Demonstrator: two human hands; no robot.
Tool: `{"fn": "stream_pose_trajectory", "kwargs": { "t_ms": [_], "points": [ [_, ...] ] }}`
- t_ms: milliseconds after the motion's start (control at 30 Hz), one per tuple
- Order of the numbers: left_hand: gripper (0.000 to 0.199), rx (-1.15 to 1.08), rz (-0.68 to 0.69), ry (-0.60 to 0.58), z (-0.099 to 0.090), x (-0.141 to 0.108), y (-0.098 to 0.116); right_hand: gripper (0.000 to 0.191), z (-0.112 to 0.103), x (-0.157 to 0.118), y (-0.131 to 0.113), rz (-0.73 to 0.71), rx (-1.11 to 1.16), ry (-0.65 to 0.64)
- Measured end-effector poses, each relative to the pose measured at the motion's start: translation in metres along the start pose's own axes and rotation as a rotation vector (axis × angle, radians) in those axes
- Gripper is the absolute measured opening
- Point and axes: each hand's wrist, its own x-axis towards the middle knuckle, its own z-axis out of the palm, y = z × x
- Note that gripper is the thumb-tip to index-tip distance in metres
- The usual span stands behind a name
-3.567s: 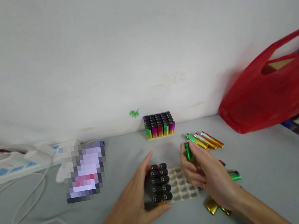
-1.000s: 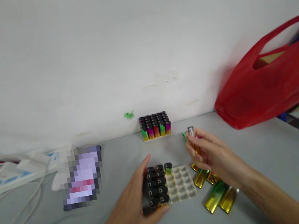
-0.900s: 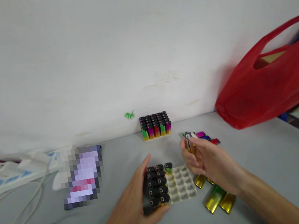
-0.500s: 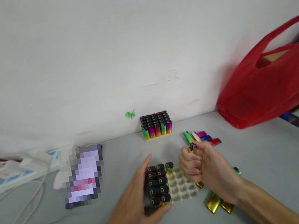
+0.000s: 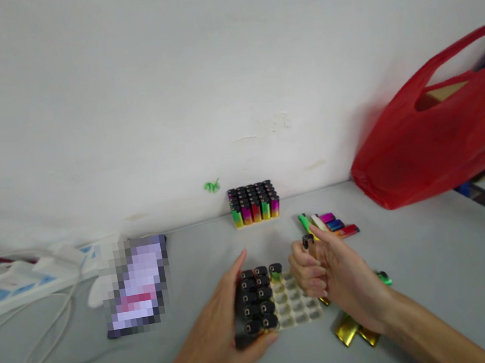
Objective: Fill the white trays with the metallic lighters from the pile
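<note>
My left hand point(image 5: 221, 315) wraps round the left side of a pale plastic tray point(image 5: 300, 319), thumb along the front and fingers at the back. Black-topped lighters point(image 5: 267, 308) stand upright in its two left columns, with a single green-and-gold lighter point(image 5: 275, 271) at the back of the third column. The other sockets in sight hold nothing. Just over the tray's right edge, my right hand point(image 5: 327, 272) is closed round another lighter point(image 5: 308, 241). Its black and metal top pokes out above the curled fingers, the thumb raised beside it; the body is hidden in the fist.
A full block of lighters point(image 5: 254, 204) stands by the wall. Loose coloured lighters point(image 5: 333, 223) lie right of it, and gold ones point(image 5: 347, 330) beneath my right wrist. At left are a phone point(image 5: 139, 285), a power strip point(image 5: 31, 285) and cables; a red bag point(image 5: 438, 130) sits at right.
My right thumb has lifted off the lighter's top, and more of that top now shows. My left hand and the tray have stayed in place.
</note>
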Motion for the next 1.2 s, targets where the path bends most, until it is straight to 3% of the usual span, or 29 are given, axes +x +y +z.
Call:
{"fn": "stream_pose_trajectory", "kwargs": {
  "t_ms": [500,600,867,1067,1200],
  "points": [
    [0.120,0.007,-0.006,-0.026,0.001,-0.001,-0.002,0.055,-0.001,0.001,0.007,-0.030,0.009,0.009],
    [0.120,0.005,-0.008,-0.021,-0.001,-0.002,0.000,0.055,0.002,0.000,0.008,-0.050,-0.040,0.062],
    [0.118,0.012,0.009,-0.004,0.000,0.000,-0.001,0.030,0.009,-0.009,0.004,-0.421,-0.569,0.133],
    [0.117,0.004,0.017,0.006,0.001,-0.001,-0.004,0.016,0.005,-0.016,-0.006,-0.476,-0.835,-0.017],
    [0.117,0.020,0.017,0.002,0.000,-0.003,-0.002,0.016,-0.002,-0.014,-0.006,-0.538,-0.918,-0.007]
  ]
}}
